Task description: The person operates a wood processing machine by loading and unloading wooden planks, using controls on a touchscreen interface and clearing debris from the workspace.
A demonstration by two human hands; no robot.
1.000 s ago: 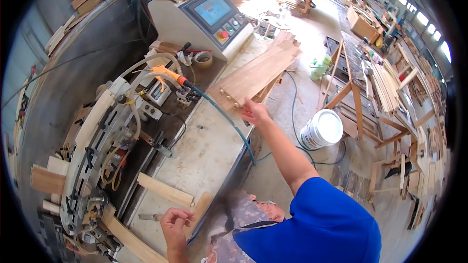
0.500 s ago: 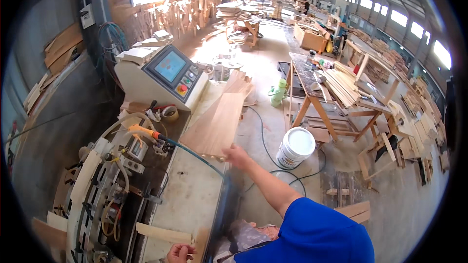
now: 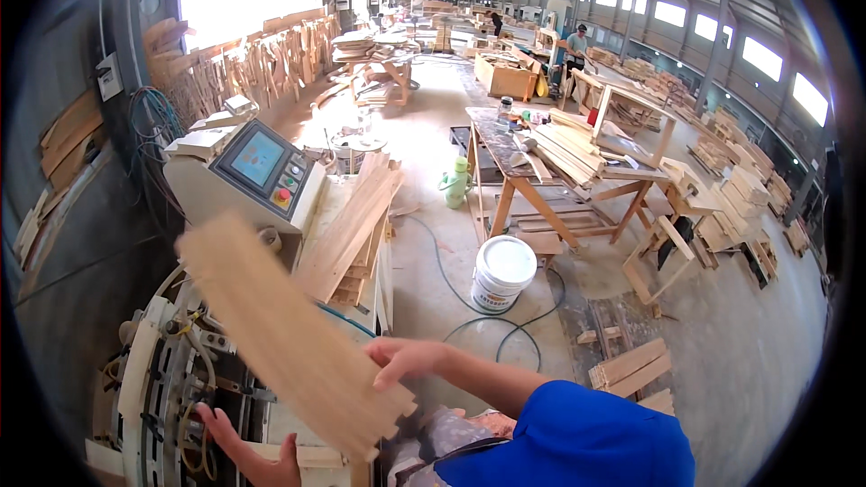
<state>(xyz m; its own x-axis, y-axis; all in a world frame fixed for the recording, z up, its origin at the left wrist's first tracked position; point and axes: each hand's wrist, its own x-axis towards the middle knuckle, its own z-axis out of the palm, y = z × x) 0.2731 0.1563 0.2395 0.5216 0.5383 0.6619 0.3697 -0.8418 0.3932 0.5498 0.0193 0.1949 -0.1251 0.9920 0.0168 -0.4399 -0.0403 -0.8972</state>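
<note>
A flat wooden board [image 3: 280, 325] with a notched near end is raised at a slant across the machine bed. My right hand [image 3: 410, 361] grips its right edge near that end, thumb on top. Its far end is blurred by motion. Beneath the board, at the lower left, my left hand [image 3: 248, 455] is open with thumb and fingers apart, not touching the board as far as I can see. Next to it, a pale wood strip [image 3: 320, 457] lies on the bed. More boards [image 3: 347, 239] lie stacked beyond, beside the control panel [image 3: 257, 167].
The machine's clamps and hoses [image 3: 171, 379] fill the left. A white lidded bucket [image 3: 505, 271] stands on the floor at right, with a dark hose [image 3: 532, 329] looped around it. Behind are a green flask [image 3: 456, 185], a trestle table [image 3: 496, 140] and a distant person [image 3: 575, 45].
My right hand has lifted a board off the stack and brought it nearer and leftward over the machine. My left hand has moved left and spread its fingers. The view has shifted too.
</note>
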